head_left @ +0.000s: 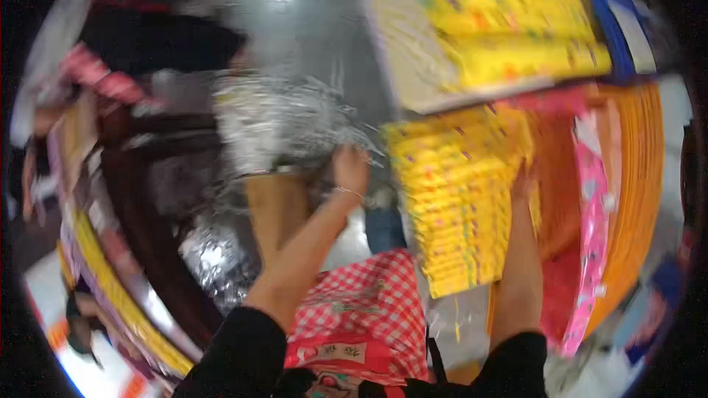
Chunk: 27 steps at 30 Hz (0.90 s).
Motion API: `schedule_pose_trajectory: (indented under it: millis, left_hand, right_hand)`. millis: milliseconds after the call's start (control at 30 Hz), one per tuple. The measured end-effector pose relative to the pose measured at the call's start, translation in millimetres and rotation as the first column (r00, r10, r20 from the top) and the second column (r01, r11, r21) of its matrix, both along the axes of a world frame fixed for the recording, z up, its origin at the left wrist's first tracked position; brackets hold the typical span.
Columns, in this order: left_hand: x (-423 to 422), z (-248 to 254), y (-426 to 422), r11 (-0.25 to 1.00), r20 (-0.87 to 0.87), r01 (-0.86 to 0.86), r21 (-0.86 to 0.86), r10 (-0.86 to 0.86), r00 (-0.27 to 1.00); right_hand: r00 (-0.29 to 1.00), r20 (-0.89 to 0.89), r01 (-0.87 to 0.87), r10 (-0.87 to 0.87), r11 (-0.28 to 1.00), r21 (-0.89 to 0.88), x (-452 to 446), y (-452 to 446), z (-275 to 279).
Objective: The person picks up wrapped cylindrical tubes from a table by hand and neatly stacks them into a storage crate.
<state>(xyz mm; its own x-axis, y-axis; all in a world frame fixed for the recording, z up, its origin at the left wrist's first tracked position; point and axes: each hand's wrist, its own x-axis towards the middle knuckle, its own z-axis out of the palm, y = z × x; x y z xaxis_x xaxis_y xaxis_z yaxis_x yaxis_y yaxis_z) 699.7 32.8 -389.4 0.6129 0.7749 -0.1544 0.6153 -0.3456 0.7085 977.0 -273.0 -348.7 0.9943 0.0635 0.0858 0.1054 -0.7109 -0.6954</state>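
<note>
Fingers of the right hand (524, 183) are at the right edge of a yellow patterned stack (457, 206), which sits between both hands; the left hand (350, 169) is just beside crinkled clear plastic (276, 121). I can't tell, through blur, whether either hand pinches or spreads.
</note>
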Motion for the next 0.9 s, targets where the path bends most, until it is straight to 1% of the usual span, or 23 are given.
schedule_pose_trajectory:
  millis: [33,67,100,133,167,200,233,267,300,333,367,433,500,533,567,600,633,667,733,767,833,867,900]
  left_hand:
    - [-17.7,19.1,-3.0,0.994,-0.022,0.024,0.103,-0.022,1.0]
    - [-37.8,50.4,0.3,0.998,0.007,-0.029,0.054,0.028,1.0]
    - [-57.5,80.7,2.5,0.997,0.036,-0.081,0.003,0.081,0.996]
    - [-76.6,108.1,4.3,0.99,0.063,-0.134,-0.046,0.137,0.989]
    - [-99.4,135.0,8.2,0.981,0.225,-0.196,-0.008,0.193,0.955]
    - [-125.6,175.4,14.6,0.987,0.185,-0.133,-0.09,0.147,0.972]
    - [-147.2,235.9,25.2,0.932,0.04,-0.12,-0.343,0.142,0.989]
    - [-176.6,230.0,31.4,0.956,0.051,-0.073,-0.284,0.091,0.995]
    - [-202.5,238.1,35.3,0.973,0.056,-0.028,-0.228,0.042,0.998]
    - [-234.2,250.5,36.6,0.967,0.031,-0.071,-0.246,0.081,0.996]
    - [-262.8,264.3,37.0,0.955,-0.006,-0.173,-0.243,0.177,0.984]
    - [-323.8,296.6,39.7,0.921,-0.082,-0.327,-0.213,0.317,0.945]
    - [-374.9,291.0,32.9,0.881,-0.033,-0.434,-0.187,0.436,0.899]
    - [-402.1,266.3,27.2,0.873,0.031,-0.478,-0.096,0.483,0.875]
    - [-422.1,296.1,20.7,0.865,0.018,-0.501,0.035,0.501,0.865]
    - [-441.5,314.5,22.3,0.824,-0.141,-0.567,-0.012,0.56,0.816]
    - [-461.1,321.5,13.7,0.742,0.024,-0.664,0.094,0.665,0.747]
    - [-479.6,331.8,13.0,0.678,0.068,-0.682,0.274,0.694,0.717]
    - [-511.3,361.6,10.7,0.544,-0.023,-0.737,0.402,0.81,0.586]
    - [-539.4,339.9,16.9,0.414,0.134,-0.699,0.583,0.799,0.586]
    - [-579.8,352.3,20.3,0.311,0.076,-0.688,0.655,0.88,0.47]
    - [-606.9,331.7,25.2,0.253,0.0,-0.706,0.662,0.942,0.337]
    - [-617.9,340.9,25.4,0.26,-0.195,-0.746,0.613,0.965,0.176]
  right_hand:
    - [0.989,-0.13,-0.054,0.076,0.984,0.17,-24.3,-9.4,-5.0]
    - [0.935,-0.296,-0.057,0.194,0.909,0.413,-45.8,-16.3,-12.7]
    - [0.927,-0.202,-0.369,0.317,0.868,-0.333,-70.6,-19.8,-9.3]
    - [0.85,-0.338,-0.526,0.404,0.681,-0.509,-95.6,-33.7,-34.5]
    - [0.743,-0.465,-0.663,0.481,0.436,-0.608,-119.5,-47.9,-61.6]
    - [0.616,-0.66,-0.786,0.43,0.282,-0.55,-159.6,-16.5,-6.4]
    - [0.638,-0.562,-0.769,0.527,0.401,-0.497,-190.9,-43.6,-34.3]
    - [0.649,-0.451,-0.76,0.613,0.493,-0.424,-220.3,-72.4,-66.0]
    - [0.341,-0.728,-0.924,0.595,0.07,-0.376,-235.6,-80.0,-104.9]
    - [0.151,-0.567,-0.943,0.81,-0.054,-0.328,-220.2,-97.0,-128.0]
    - [0.03,-0.578,-0.92,0.815,-0.203,-0.334,-239.6,-68.8,-88.8]
    - [-0.176,-0.636,-0.843,0.752,-0.449,-0.298,-259.1,-17.6,-43.1]
    - [-0.305,-0.702,-0.747,0.644,-0.618,-0.243,-228.5,37.4,-67.0]
    - [-0.353,-0.701,-0.694,0.619,-0.676,-0.248,-206.7,65.3,-88.8]
    - [-0.243,-0.643,-0.676,0.727,-0.602,-0.425,-211.4,112.1,-38.3]
    - [-0.139,-0.551,-0.64,0.823,-0.499,-0.584,-217.4,144.4,1.8]
    - [0.199,-0.517,-0.876,0.832,-0.086,-0.475,-211.5,173.7,8.3]
    - [-0.006,-0.26,-0.869,0.966,-0.134,-0.476,-205.6,202.9,34.3]
    - [0.251,-0.305,-0.95,0.918,0.174,-0.258,-205.6,258.9,67.3]
    - [0.242,-0.3,-0.949,0.923,0.161,-0.272,-212.4,281.0,82.1]
    - [0.295,-0.403,-0.948,0.866,0.318,-0.01,-228.8,308.7,106.6]
    - [0.29,-0.405,-0.951,0.867,0.309,-0.018,-240.2,311.8,105.4]
    - [0.216,-0.323,-0.974,0.921,0.227,-0.004,-250.7,315.0,92.6]
